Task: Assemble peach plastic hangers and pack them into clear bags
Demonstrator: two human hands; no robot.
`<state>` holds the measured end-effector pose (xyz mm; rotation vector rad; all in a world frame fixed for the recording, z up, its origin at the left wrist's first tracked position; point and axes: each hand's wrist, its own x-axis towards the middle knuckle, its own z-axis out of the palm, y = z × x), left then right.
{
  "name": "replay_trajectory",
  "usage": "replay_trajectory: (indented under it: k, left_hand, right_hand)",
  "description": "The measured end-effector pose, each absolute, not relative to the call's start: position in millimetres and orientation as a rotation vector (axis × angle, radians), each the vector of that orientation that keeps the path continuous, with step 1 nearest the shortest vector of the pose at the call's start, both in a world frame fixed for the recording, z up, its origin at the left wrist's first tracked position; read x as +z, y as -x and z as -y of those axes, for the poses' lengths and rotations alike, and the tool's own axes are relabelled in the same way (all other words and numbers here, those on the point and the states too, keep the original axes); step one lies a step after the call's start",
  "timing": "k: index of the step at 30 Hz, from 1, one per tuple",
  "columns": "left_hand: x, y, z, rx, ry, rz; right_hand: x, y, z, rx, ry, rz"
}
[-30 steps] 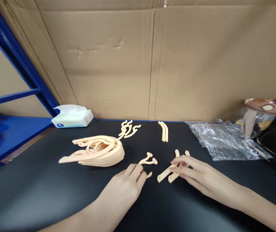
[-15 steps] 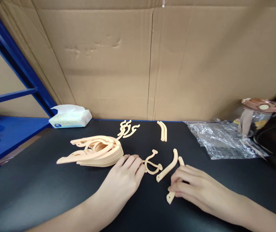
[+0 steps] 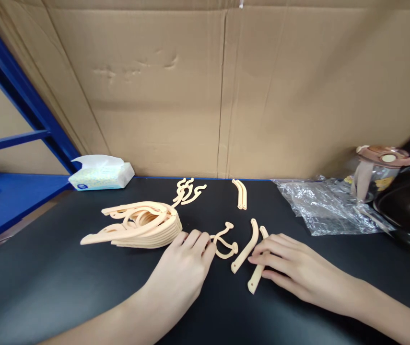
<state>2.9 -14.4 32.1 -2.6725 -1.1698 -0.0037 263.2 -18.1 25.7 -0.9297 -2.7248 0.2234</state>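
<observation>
Curled fingers of my left hand (image 3: pixel 186 266) close on the near end of the beige plastic hanger hooks (image 3: pixel 222 255), hiding that end. Two thin curved stems with flat tips poke out to its right. My right hand (image 3: pixel 286 266) has its fingers bent over a curved beige hanger arm (image 3: pixel 255 280), covering its middle; a hole shows at the lower end. Just left of that piece, a second hanger arm (image 3: pixel 245 249) lies at a slant, close to my right fingertips. Beyond my left hand rests a stack of beige folding hangers (image 3: pixel 147 235).
Several small hook pieces (image 3: pixel 190 191) and a pair of curved arms (image 3: pixel 240 195) lie at the back of the black table (image 3: pixel 46 278). A tissue pack (image 3: pixel 102 175) stands at back left. Crumpled clear plastic (image 3: pixel 320 211) and a lidded bottle (image 3: pixel 380 167) are at right.
My right hand has shifted slightly up, and the hanger arm under it has moved a little away from me. The neighbouring arm now lies slightly further left. My left hand stays nearly still.
</observation>
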Motion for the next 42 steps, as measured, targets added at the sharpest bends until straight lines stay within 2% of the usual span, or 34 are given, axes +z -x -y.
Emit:
replay_trajectory:
  k: [5, 13, 19, 24, 26, 29, 33, 36, 39, 42]
  left_hand:
    - [27.7, -7.7, 13.1, -0.154, 2.787, 1.034]
    - [32.3, -18.5, 3.3, -0.185, 2.710, 1.258]
    - [39.4, -36.6, -16.9, -0.047, 2.632, 1.430]
    - [45.3, -44.3, -21.9, -0.084, 2.713, 1.435]
    - [50.3, -47.7, -20.4, -0.196, 2.789, 1.418]
    - [57.8, -51.8, -18.3, -0.542, 2.955, 1.379]
    - [56.8, -54.9, -15.8, -0.949, 2.864, 1.277]
    - [43.6, -62.0, -13.1, -0.760, 2.747, 1.190]
    - [26.6, -74.3, -12.9, -0.461, 2.787, 1.165]
    - [18.1, -80.9, -14.9, -0.388, 2.853, 1.186]
  right_hand:
    - [26.9, -264.4, 8.1, 0.178, 0.963, 2.728]
    - [30.2, -270.4, 3.2, 0.385, 0.954, 2.671]
    - [24.1, -275.5, -11.5, 0.045, 1.088, 2.653]
    - [29.4, -265.3, -17.1, -0.235, 1.120, 2.545]
    - [36.4, -257.9, -18.7, -0.286, 1.076, 2.523]
    - [48.4, -252.5, -23.1, -0.294, 1.011, 2.590]
    - [54.9, -265.9, -35.9, -0.106, 1.167, 2.465]
    - [48.9, -281.7, -49.7, 0.268, 1.363, 2.038]
    - [40.1, -288.2, -58.2, 0.779, 1.314, 1.681]
    - [33.8, -285.3, -55.7, 1.077, 1.264, 1.526]
